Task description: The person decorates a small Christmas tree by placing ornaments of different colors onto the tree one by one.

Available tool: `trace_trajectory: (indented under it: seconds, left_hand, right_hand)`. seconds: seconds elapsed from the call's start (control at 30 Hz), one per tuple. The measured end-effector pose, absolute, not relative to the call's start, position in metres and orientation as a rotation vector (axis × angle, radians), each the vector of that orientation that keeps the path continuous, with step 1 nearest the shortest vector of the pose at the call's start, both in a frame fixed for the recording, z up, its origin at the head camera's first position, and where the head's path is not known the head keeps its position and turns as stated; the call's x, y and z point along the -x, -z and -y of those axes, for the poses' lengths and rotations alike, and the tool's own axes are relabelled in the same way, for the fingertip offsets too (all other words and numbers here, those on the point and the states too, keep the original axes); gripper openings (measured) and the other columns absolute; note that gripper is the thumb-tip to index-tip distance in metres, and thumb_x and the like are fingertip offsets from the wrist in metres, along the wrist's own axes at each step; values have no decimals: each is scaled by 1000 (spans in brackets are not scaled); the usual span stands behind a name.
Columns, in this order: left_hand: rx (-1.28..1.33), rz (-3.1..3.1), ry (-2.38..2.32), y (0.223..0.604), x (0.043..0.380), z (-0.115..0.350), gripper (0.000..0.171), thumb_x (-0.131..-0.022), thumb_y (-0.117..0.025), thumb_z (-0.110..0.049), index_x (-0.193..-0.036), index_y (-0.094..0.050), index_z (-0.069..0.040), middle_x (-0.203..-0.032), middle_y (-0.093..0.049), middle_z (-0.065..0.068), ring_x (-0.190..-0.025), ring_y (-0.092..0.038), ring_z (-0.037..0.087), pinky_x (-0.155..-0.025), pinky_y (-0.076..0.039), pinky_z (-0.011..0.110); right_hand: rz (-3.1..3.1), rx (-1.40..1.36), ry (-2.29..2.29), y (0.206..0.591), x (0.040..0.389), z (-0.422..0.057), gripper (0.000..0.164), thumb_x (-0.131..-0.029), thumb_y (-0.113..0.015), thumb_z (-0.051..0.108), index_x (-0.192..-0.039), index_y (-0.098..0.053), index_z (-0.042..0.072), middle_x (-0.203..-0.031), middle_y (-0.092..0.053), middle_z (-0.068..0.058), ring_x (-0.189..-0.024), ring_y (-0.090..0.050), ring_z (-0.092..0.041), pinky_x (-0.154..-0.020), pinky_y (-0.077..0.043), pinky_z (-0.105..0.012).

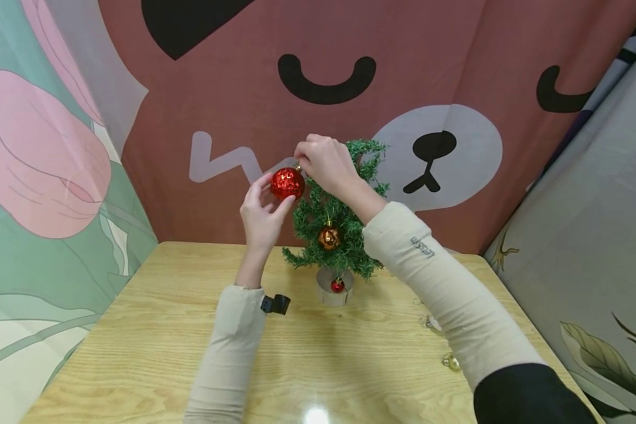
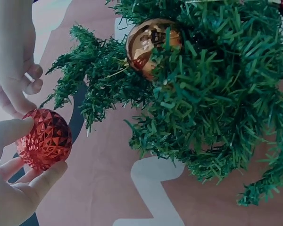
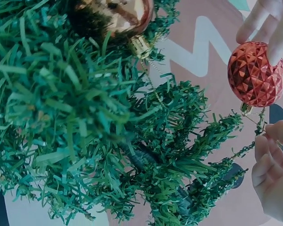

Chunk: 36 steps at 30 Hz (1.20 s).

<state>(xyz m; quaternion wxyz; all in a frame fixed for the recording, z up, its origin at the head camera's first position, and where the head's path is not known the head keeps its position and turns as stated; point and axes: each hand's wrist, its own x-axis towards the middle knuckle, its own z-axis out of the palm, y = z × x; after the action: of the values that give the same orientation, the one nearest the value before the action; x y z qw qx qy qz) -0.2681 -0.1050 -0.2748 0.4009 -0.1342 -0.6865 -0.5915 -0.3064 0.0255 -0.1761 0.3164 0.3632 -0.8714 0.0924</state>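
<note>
The faceted red bauble [image 1: 287, 183], glossy and round with a gold cap uppermost, is held in the air just beside the upper left branches of the small green tree [image 1: 344, 227], which stands upright near the table's far edge.

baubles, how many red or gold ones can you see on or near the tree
3: faceted red bauble in the left hand, gold bauble mid-tree, small red bauble at the base. Others may be hidden.
</note>
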Motion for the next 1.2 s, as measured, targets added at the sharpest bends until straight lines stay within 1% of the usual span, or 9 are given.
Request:
trace_trajectory:
  seconds: [0.17, 0.27, 0.4, 0.5, 0.77, 1.0, 1.1, 1.2]
  left_hand:
    - [323, 1707, 1446, 279, 273, 101, 51, -76, -72, -11, -120, -51, 2, -116, -53, 16, -103, -54, 24, -75, -50, 42]
    - [310, 1707, 1413, 282, 274, 98, 49, -76, -71, -11, -120, -51, 2, -113, -54, 15, -101, -55, 22, -74, -50, 40]
    - [328, 1725, 1389, 284, 274, 94, 48, -77, -70, -9, -119, -50, 3, -111, -54, 16, -98, -54, 23, -72, -51, 40]
    - [344, 1746, 1383, 283, 273, 91, 49, -77, -70, -10, -120, -49, 4, -112, -53, 17, -98, -54, 24, -72, -51, 40]
    - [368, 1796, 1375, 282, 274, 89, 53, -76, -70, -8, -123, -47, 4, -114, -52, 18, -99, -54, 26, -71, -51, 38]
    - [398, 1829, 1379, 285, 275, 88, 53, -76, -70, -5, -123, -48, 5, -113, -52, 21, -88, -56, 27, -72, -51, 34]
    - [396, 1838, 1386, 287, 275, 89, 54, -75, -71, -5, -123, -49, 6, -112, -52, 21, -88, -57, 28, -72, -51, 34]
    - [391, 1860, 1388, 290, 274, 89, 54, -75, -71, -5, -124, -48, 5, -112, -51, 21, -92, -56, 28, -73, -51, 34]
  right_hand:
    - [2241, -954, -153, 177, 308, -25, 18, -90, -53, 11, -92, -69, 5, -83, -60, -8, -61, -56, -18, -52, -46, -27]
    - [2226, -950, -107, 177, 309, -25, 16, -89, -54, 12, -91, -69, 5, -82, -60, -7, -65, -57, -18, -54, -47, -28]
    - [2227, -937, -59, 178, 309, -25, 15, -88, -57, 13, -91, -69, 5, -83, -61, -7, -74, -57, -19, -59, -49, -28]
    - [2233, -917, -50, 178, 309, -25, 15, -88, -57, 13, -90, -69, 6, -83, -61, -7, -76, -56, -20, -60, -49, -28]
    - [2217, -906, -51, 176, 308, -26, 16, -88, -55, 12, -90, -70, 6, -85, -63, -6, -79, -52, -20, -61, -49, -27]
    - [2142, -972, -79, 177, 311, -30, 18, -89, -54, 10, -91, -71, 4, -84, -65, -8, -76, -50, -22, -65, -46, -26]
    - [2145, -1009, -80, 179, 314, -33, 18, -89, -54, 10, -90, -72, 4, -83, -64, -8, -76, -49, -23, -67, -44, -27]
    - [2157, -1035, -93, 181, 315, -34, 19, -89, -54, 9, -89, -72, 3, -83, -63, -9, -78, -49, -24, -67, -43, -29]
